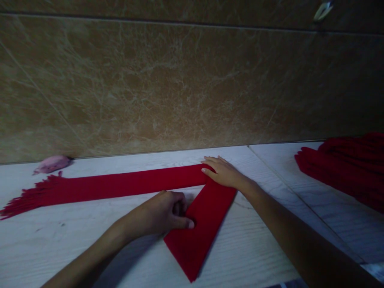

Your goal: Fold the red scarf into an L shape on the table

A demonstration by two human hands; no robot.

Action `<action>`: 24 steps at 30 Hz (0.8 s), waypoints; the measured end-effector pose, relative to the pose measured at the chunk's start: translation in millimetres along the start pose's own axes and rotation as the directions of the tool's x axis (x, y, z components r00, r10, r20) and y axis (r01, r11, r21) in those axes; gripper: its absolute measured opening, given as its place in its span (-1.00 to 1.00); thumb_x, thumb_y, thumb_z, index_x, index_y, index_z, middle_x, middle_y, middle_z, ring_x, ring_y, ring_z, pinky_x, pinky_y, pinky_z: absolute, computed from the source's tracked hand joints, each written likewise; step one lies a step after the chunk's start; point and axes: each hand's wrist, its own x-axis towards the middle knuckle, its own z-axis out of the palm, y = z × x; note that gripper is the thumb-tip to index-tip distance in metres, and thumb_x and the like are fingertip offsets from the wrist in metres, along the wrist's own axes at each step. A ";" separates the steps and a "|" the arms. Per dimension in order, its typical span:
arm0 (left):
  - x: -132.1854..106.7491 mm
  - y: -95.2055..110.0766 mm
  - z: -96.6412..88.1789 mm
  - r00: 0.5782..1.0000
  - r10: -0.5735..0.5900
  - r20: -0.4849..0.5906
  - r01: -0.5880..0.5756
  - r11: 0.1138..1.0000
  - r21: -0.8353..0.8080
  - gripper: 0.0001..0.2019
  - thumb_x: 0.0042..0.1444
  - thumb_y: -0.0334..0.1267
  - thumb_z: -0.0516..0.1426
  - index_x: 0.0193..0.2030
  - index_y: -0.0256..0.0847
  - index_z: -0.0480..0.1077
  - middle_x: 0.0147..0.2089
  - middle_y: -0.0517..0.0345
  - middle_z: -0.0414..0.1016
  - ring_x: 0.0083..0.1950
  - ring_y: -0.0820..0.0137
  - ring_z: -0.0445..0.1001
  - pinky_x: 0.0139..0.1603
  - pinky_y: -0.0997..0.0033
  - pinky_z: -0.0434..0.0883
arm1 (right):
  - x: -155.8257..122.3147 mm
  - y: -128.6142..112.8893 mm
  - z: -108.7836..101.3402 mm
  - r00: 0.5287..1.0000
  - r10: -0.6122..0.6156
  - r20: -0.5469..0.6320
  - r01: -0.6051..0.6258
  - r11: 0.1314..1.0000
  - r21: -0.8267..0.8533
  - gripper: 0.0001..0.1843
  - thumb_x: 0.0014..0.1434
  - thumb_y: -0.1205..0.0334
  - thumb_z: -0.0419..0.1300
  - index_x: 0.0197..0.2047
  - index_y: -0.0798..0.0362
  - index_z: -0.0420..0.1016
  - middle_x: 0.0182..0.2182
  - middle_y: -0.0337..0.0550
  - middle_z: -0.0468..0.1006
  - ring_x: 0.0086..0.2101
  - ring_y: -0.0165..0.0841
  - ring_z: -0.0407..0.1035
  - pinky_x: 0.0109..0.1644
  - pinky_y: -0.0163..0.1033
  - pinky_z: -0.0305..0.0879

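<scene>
**Inspector:** Position of the work?

**Observer:** A long red scarf point(120, 185) lies flat on the pale wood-grain bench point(255, 240), running along the foot of the brown marbled wall point(180, 88). Its fringed end point(21, 200) points left. At the right it is turned back at an angle, so a folded length point(198, 224) slants down toward the near edge.

**Inspector:** Hands?

**Observer:** The right hand point(223, 173) lies open and flat, palm down, on the corner of the fold; it presses and grasps nothing. The left hand point(168, 214) has its fingers curled, thumb stretched along the near edge of the slanted length. Its grip looks like a pinch on the cloth edge, though the fingertips are tucked under and I cannot confirm it.

**Inspector:** Anything nearby?

**Observer:** A heap of red cloth point(348, 168) on the right, well apart from the hands. A small pink object point(52, 163) at the wall, near the fringe.

**Inspector:** Risks?

**Observer:** In my judgement, the corner is held by pressure alone. If the flat hand lifts or slides, the fold could spring open or skew. A pull by the left hand that outweighs that pressure could drag the whole strip out of line. The light is dim, so a crooked edge could go unnoticed.
</scene>
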 end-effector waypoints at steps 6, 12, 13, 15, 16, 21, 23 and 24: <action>-3.4 7.0 -1.5 0.996 0.073 0.050 -0.067 0.990 -0.123 -0.66 0.04 -0.01 0.33 -0.37 -0.19 0.34 -0.46 0.33 0.36 -0.44 0.48 0.24 -0.49 0.51 0.13 | -0.4 -1.5 -0.5 1.000 -0.001 -0.009 0.000 1.000 -0.028 -0.49 0.47 0.01 0.05 0.34 0.05 0.43 0.38 0.08 0.35 0.39 -0.13 0.18 0.51 0.18 -0.09; -5.5 9.5 -2.6 0.979 0.182 0.094 -0.118 0.876 -0.467 -0.59 0.05 -0.01 0.39 -0.29 -0.20 0.30 -0.43 0.34 0.34 -0.42 0.53 0.22 -0.44 0.55 0.10 | -1.1 -3.4 -2.0 1.000 -0.008 0.002 0.008 0.999 -0.037 -0.47 0.48 0.01 0.02 0.37 0.07 0.40 0.37 0.09 0.36 0.40 -0.14 0.15 0.51 0.16 -0.09; -5.5 9.2 -2.9 0.977 0.182 0.111 -0.098 0.845 -0.525 -0.57 0.03 -0.02 0.41 -0.25 -0.20 0.31 -0.44 0.36 0.35 -0.43 0.54 0.20 -0.44 0.56 0.08 | -1.2 -3.3 -2.0 1.000 -0.009 -0.001 0.009 0.999 -0.036 -0.48 0.48 0.01 0.02 0.36 0.06 0.40 0.37 0.08 0.36 0.39 -0.14 0.16 0.51 0.16 -0.08; -5.4 8.2 -4.4 0.973 0.173 0.149 -0.045 0.785 -0.618 -0.51 0.00 -0.01 0.44 -0.12 -0.20 0.35 -0.43 0.34 0.41 -0.44 0.55 0.22 -0.42 0.56 0.10 | -1.3 -3.0 -2.0 1.000 -0.012 -0.005 0.012 0.999 -0.034 -0.48 0.48 0.00 0.02 0.36 0.04 0.41 0.37 0.07 0.37 0.39 -0.15 0.17 0.51 0.16 -0.08; -5.3 7.3 -5.6 0.970 0.169 0.172 -0.019 0.765 -0.643 -0.47 -0.02 0.00 0.46 -0.05 -0.20 0.37 -0.42 0.33 0.43 -0.45 0.55 0.23 -0.42 0.56 0.10 | -1.4 -2.9 -2.0 1.000 -0.012 -0.004 0.012 0.999 -0.035 -0.49 0.48 0.01 0.02 0.36 0.05 0.41 0.37 0.07 0.37 0.39 -0.15 0.17 0.51 0.16 -0.08; -3.7 0.6 -12.0 0.935 0.147 0.322 0.056 0.837 -0.544 -0.55 0.06 0.08 0.41 -0.13 -0.25 0.53 -0.42 0.30 0.42 -0.52 0.59 0.11 -0.52 0.56 0.05 | -1.0 -2.4 -2.5 1.000 -0.011 0.007 0.012 0.999 -0.034 -0.49 0.48 0.02 0.03 0.36 0.06 0.41 0.37 0.08 0.36 0.39 -0.16 0.16 0.51 0.15 -0.08; -4.3 -0.8 -13.0 0.908 0.162 0.387 0.054 0.871 -0.489 -0.58 0.03 0.08 0.43 -0.27 -0.28 0.55 -0.39 0.24 0.48 -0.43 0.55 0.28 -0.40 0.57 0.24 | -0.8 -2.6 -2.9 1.000 -0.007 0.008 0.007 0.999 -0.031 -0.49 0.48 0.02 0.03 0.35 0.06 0.41 0.37 0.08 0.36 0.39 -0.16 0.16 0.51 0.16 -0.08; -5.1 -1.1 -13.3 0.891 0.171 0.420 0.056 0.877 -0.477 -0.59 -0.02 0.05 0.46 -0.29 -0.27 0.55 -0.35 0.22 0.52 -0.36 0.51 0.37 -0.31 0.55 0.33 | -0.7 -2.9 -3.1 1.000 -0.004 0.010 0.004 1.000 -0.031 -0.49 0.48 0.02 0.03 0.35 0.06 0.41 0.38 0.08 0.35 0.39 -0.16 0.16 0.51 0.16 -0.08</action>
